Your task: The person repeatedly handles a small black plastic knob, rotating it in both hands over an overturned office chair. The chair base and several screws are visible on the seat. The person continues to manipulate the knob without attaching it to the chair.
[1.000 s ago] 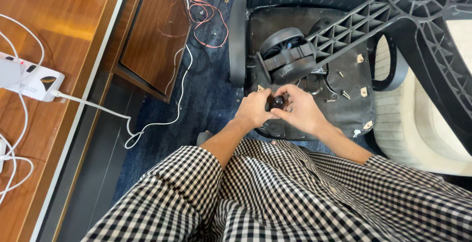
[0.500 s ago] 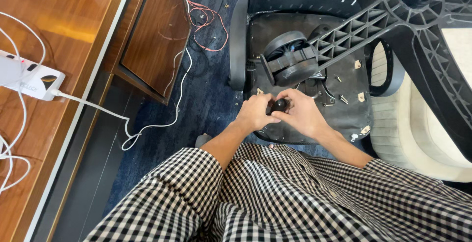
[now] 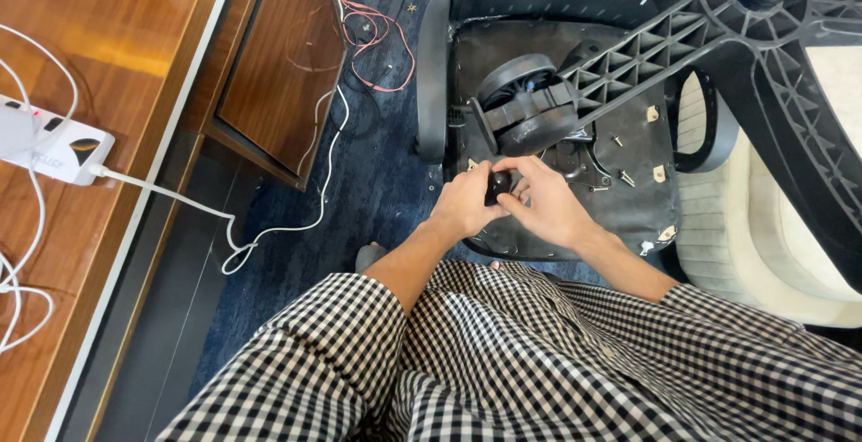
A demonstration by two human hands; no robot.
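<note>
Both hands, left hand (image 3: 467,201) and right hand (image 3: 543,204), pinch a small black part (image 3: 498,183) over an upturned chair seat (image 3: 628,200). A white power strip (image 3: 54,144) with a dark oval label lies on the desk (image 3: 108,47) far left.

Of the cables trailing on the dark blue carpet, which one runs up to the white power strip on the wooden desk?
The white cable: it loops across the carpet from the white power strip, unlike the tangled red wires farther off by the chair.

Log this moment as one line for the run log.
left hand: grips small black part | right hand: on same part | under: upturned chair seat | near: caster wheel, loose screws
</note>
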